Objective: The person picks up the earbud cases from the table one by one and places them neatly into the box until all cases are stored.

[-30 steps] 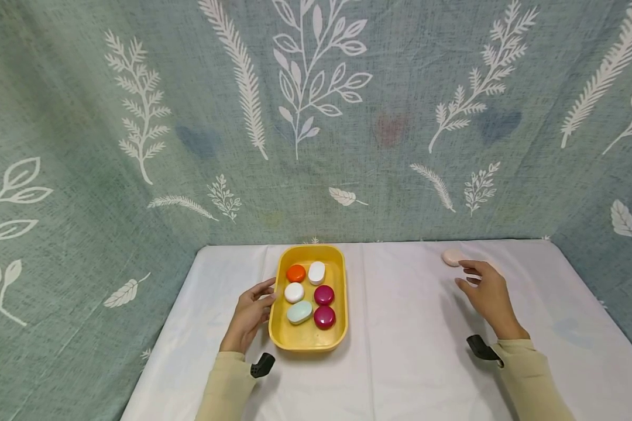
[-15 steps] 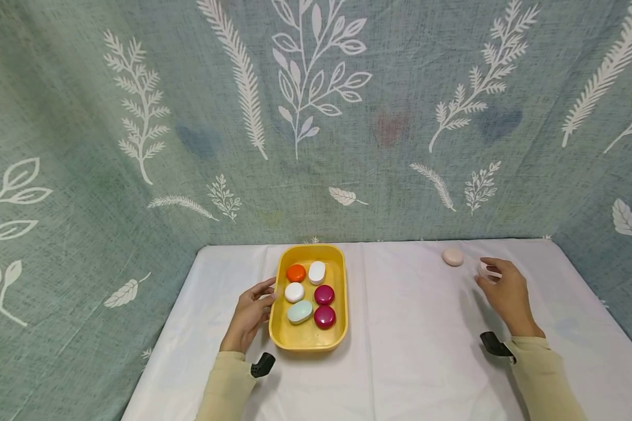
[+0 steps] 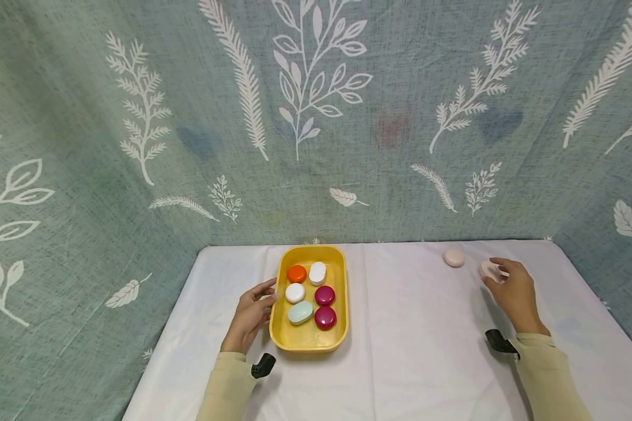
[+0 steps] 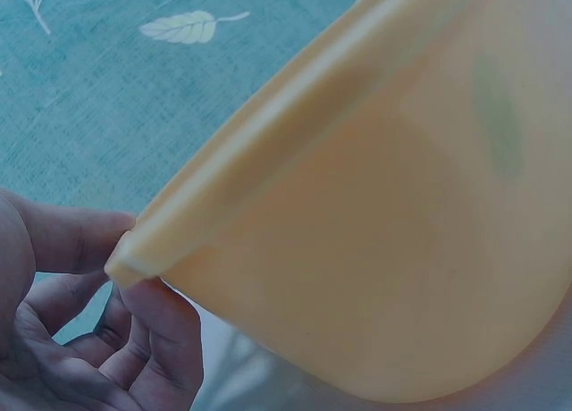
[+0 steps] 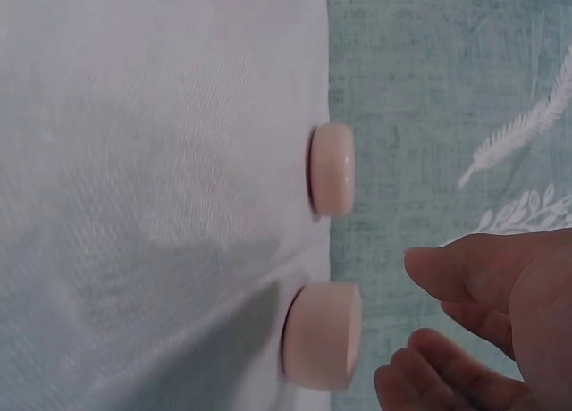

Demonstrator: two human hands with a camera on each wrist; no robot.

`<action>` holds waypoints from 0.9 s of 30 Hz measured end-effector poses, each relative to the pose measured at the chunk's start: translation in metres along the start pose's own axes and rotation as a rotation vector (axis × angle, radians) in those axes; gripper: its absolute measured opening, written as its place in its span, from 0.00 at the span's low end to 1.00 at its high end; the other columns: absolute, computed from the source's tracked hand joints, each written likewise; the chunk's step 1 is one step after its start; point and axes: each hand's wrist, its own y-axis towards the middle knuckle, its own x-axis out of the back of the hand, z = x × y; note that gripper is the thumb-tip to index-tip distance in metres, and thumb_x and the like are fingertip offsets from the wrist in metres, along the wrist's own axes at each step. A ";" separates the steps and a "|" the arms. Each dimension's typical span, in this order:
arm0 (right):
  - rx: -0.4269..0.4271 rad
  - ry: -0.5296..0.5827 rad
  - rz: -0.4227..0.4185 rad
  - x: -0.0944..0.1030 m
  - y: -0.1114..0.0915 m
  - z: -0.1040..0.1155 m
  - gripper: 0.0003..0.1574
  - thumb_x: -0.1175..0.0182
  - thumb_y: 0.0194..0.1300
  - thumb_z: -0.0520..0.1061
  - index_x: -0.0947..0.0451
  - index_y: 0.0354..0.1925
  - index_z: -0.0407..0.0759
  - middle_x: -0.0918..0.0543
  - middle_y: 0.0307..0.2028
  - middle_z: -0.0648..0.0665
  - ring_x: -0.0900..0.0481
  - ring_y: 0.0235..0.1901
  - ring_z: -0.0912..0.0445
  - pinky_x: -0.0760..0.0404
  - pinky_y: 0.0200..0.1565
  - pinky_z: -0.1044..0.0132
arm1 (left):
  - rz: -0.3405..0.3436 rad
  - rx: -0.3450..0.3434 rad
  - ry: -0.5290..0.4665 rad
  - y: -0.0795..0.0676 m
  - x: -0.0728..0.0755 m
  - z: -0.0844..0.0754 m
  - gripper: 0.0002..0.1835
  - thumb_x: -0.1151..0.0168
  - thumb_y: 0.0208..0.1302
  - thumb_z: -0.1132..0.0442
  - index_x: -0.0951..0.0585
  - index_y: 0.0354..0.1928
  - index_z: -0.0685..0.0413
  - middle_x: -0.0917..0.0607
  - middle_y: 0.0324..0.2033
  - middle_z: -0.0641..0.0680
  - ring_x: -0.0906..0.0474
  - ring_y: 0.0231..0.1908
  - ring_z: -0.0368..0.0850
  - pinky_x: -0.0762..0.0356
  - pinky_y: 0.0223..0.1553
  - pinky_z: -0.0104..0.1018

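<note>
Head view evenly bright, wrist views dimmer and hazy, soft shadow (image 3: 487,307) below the right fingers (image 3: 508,264).

Grey-green curtain (image 3: 316,175) with white leaf prints, white-clothed table (image 3: 411,339), soft light

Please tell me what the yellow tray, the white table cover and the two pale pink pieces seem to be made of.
Yellow tray: probably plastic, semi-glossy; the rim is smooth, the wall slightly translucent.
White table cover: apparently fabric, matt; creases and fine texture show.
Two pale pink pieces: perhaps soap, softly shiny, with smooth surfaces; plastic is possible.
</note>
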 end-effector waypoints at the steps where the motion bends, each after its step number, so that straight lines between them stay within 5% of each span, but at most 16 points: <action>1: -0.004 -0.001 0.003 0.000 0.001 -0.001 0.29 0.34 0.67 0.30 0.26 0.64 0.20 0.28 0.59 0.15 0.26 0.57 0.21 0.23 0.53 0.28 | -0.002 0.001 0.000 0.000 0.000 0.000 0.25 0.42 0.77 0.71 0.23 0.73 0.55 0.25 0.56 0.59 0.26 0.31 0.42 0.24 0.30 0.30; 17: -0.106 -0.040 0.126 -0.002 0.011 -0.016 0.35 0.36 0.67 0.34 0.32 0.68 0.20 0.31 0.63 0.15 0.28 0.57 0.23 0.25 0.54 0.30 | 0.000 -0.001 -0.004 0.000 0.001 0.002 0.25 0.41 0.76 0.71 0.23 0.73 0.55 0.24 0.56 0.60 0.25 0.31 0.42 0.23 0.29 0.31; 27: -0.061 -0.055 0.145 -0.001 0.014 -0.018 0.35 0.36 0.66 0.33 0.32 0.67 0.17 0.29 0.61 0.15 0.27 0.57 0.23 0.25 0.53 0.30 | 0.002 0.004 -0.003 0.000 0.001 0.000 0.25 0.40 0.77 0.69 0.24 0.73 0.54 0.24 0.56 0.59 0.24 0.33 0.43 0.23 0.30 0.32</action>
